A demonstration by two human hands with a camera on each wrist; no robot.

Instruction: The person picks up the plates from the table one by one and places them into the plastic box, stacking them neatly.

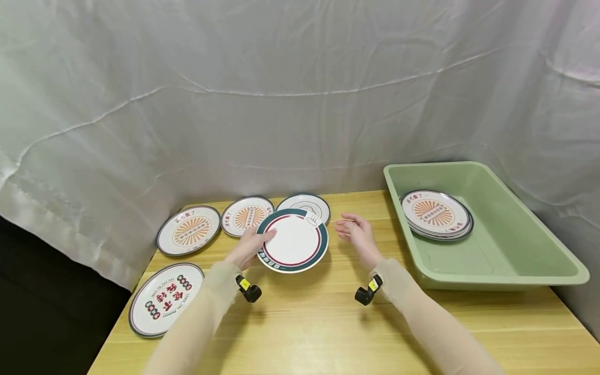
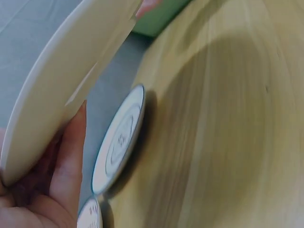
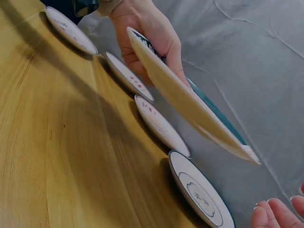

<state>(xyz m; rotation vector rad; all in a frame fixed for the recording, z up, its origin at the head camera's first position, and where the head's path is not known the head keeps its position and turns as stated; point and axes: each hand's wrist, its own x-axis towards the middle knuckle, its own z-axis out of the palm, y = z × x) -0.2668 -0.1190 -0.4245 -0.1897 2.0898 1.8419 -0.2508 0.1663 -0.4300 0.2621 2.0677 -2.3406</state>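
Note:
A white plate point(image 1: 292, 242) with a dark green rim band and a red ring is held above the table by my left hand point(image 1: 248, 249). The thumb lies over its top face, and the left wrist view shows the fingers beneath its pale underside point(image 2: 61, 80). My right hand point(image 1: 360, 237) is apart from the plate, to its right, with fingers loosely extended and nothing in them. Behind the held plate, a white plate with a line drawing point(image 1: 309, 204) lies on the table, partly covered in the head view.
Two plates with orange sunburst prints, one nearer point(image 1: 247, 214) and one farther left point(image 1: 189, 230), lie on the wooden table point(image 1: 300, 333). A plate with red characters point(image 1: 161, 302) sits front left. At right, a green basin point(image 1: 497, 245) holds a stack of plates point(image 1: 436, 212). A grey curtain hangs behind.

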